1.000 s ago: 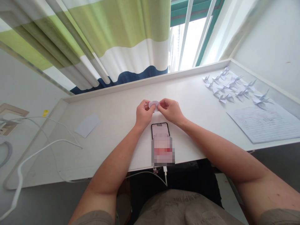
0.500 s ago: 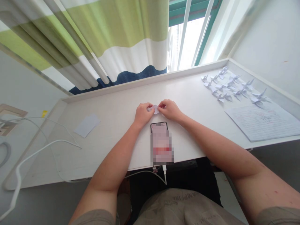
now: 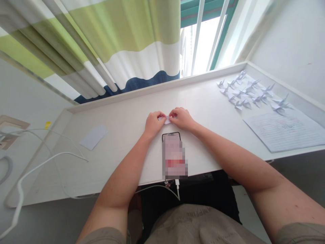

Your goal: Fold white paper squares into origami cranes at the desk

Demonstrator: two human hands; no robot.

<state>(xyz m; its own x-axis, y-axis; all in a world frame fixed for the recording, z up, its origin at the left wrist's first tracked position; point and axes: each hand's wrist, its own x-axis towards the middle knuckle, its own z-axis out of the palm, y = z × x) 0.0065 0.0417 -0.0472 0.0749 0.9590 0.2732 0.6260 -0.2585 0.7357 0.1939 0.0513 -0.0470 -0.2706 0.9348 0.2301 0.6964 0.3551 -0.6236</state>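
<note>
A phone [image 3: 172,152] lies at the table's [image 3: 127,142] near edge. Just beyond it, the left hand [image 3: 153,123] and right hand [image 3: 181,118] meet, fingertips pinched shut on a small folded paper [image 3: 167,120] low over the tabletop. Bare surface spreads on both sides. Paper cranes [image 3: 250,93] cluster far right, near the raised back rim [image 3: 152,89].

— Where does the light come from?
— Daylight through the far window [image 3: 205,44], blown out to white. The counter [image 3: 119,142] is bright and even, with faint shadows.
— Is it sharp?
— Mostly. The wide lens bends the curtain [image 3: 106,44] and the counter's edges, and the phone [image 3: 174,156] screen is pixelated.
</note>
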